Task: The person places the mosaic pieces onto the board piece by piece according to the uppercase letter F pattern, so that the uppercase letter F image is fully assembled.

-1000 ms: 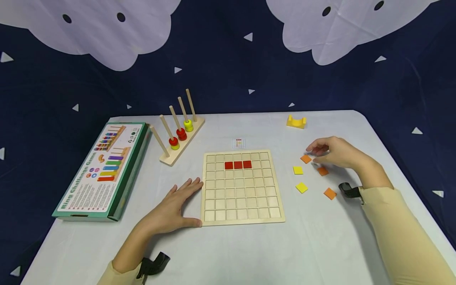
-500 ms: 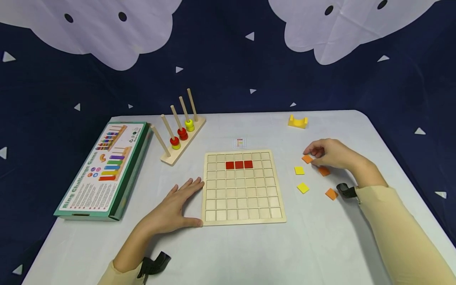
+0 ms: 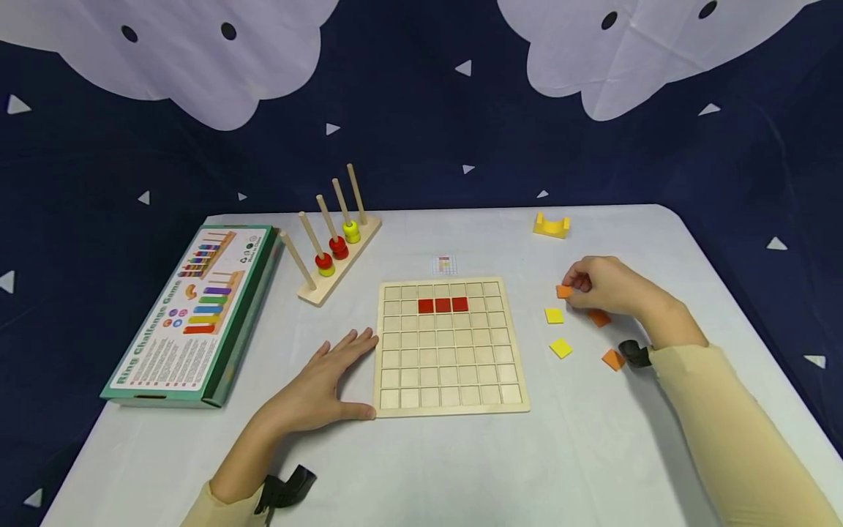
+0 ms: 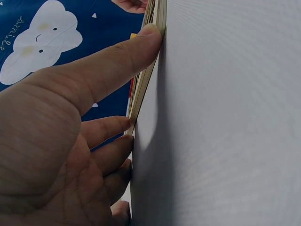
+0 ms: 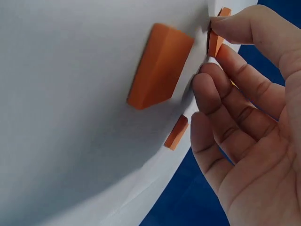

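My right hand (image 3: pixel 609 284) pinches an orange square tile (image 3: pixel 563 291) between thumb and index finger, low over the white table. In the right wrist view the thumb lies on one side of that tile and the index fingertip at its edge, the other fingers loosely bent. Two more orange tiles (image 3: pixel 612 359) lie below it, and two yellow tiles (image 3: pixel 554 315) to its left. My left hand (image 3: pixel 316 391) lies spread at the left side of a wooden grid board (image 3: pixel 454 377), thumb and fingertips at its edge. Three red tiles (image 3: pixel 443 305) sit in a row in the board's second row.
A small printed pattern card (image 3: pixel 444 265) lies behind the board. At the back left stands a wooden peg rack (image 3: pixel 320 293) with red and yellow rings. A green game box (image 3: pixel 191 315) lies at the left, and a yellow arched piece (image 3: pixel 551 225) stands at the back right.
My right hand has closed its thumb and index finger on the orange tile, which has shifted slightly left and tilted. The left hand and the board have stayed in place.
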A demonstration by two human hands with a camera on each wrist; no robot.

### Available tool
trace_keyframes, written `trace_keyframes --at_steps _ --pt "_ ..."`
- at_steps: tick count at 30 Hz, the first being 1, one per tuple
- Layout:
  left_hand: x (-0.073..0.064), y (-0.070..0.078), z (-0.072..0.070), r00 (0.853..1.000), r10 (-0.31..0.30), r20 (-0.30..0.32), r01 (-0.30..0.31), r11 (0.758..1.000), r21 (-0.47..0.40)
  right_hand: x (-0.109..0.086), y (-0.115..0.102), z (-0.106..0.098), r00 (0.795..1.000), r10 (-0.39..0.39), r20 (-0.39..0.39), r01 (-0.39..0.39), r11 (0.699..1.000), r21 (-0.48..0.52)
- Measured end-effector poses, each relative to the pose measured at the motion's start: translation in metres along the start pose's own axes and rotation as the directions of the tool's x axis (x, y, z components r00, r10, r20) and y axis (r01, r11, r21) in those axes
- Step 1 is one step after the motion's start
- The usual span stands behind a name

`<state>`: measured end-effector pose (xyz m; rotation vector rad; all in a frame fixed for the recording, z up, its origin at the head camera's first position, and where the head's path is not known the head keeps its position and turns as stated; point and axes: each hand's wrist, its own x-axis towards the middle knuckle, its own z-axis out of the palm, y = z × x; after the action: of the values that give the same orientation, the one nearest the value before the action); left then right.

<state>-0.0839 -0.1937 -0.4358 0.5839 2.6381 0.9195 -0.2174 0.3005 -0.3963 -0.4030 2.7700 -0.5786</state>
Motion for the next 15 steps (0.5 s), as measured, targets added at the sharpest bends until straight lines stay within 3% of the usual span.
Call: trace_keyframes --at_steps 6,15 --pt "0.000 0.001 0.000 1.000 -0.003 0.002 0.003 1.000 0.000 0.002 -0.012 0.001 0.999 -0.027 -0.033 0.027 1.000 0.000" --pt "-0.001 0.002 -0.001 1.000 -0.005 -0.006 0.005 1.000 -0.001 0.005 -0.054 0.003 0.987 -0.148 -0.067 0.148 0.989 -0.006"
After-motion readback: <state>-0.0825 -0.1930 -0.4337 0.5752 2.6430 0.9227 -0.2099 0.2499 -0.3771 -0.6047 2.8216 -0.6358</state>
